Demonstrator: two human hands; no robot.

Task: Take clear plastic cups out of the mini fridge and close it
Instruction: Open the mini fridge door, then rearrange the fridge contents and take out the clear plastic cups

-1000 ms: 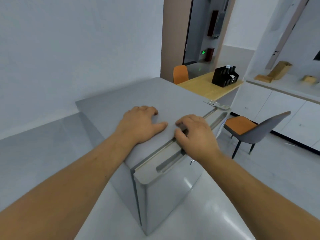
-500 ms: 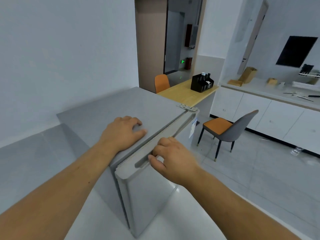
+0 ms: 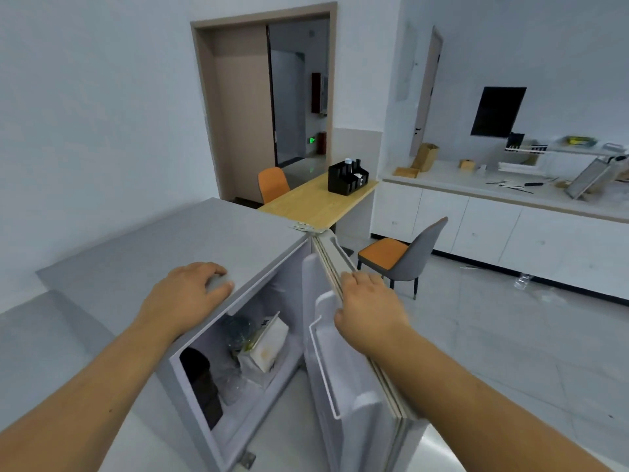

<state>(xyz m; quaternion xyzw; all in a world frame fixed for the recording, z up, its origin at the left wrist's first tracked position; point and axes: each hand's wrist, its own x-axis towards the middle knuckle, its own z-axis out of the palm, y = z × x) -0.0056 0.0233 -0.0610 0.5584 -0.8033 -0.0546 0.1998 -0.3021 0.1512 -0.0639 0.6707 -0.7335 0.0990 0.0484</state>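
The grey mini fridge (image 3: 190,247) stands below me with its door (image 3: 354,386) swung wide open to the right. My left hand (image 3: 185,298) lies flat on the fridge top near the front edge. My right hand (image 3: 367,310) grips the top edge of the door. Inside, clear plastic cups (image 3: 238,330) show faintly behind a white carton (image 3: 267,349); more clear plastic (image 3: 231,386) lies lower down, beside a dark container (image 3: 200,383).
An orange and grey chair (image 3: 405,253) stands just right of the door. Behind the fridge is a wooden table (image 3: 313,202) with a black organiser (image 3: 347,178). White cabinets (image 3: 510,240) line the right wall.
The fridge door has gone from shut to wide open, pulled by my right hand. My left hand has stayed on the fridge top. The view has lifted and drawn back.
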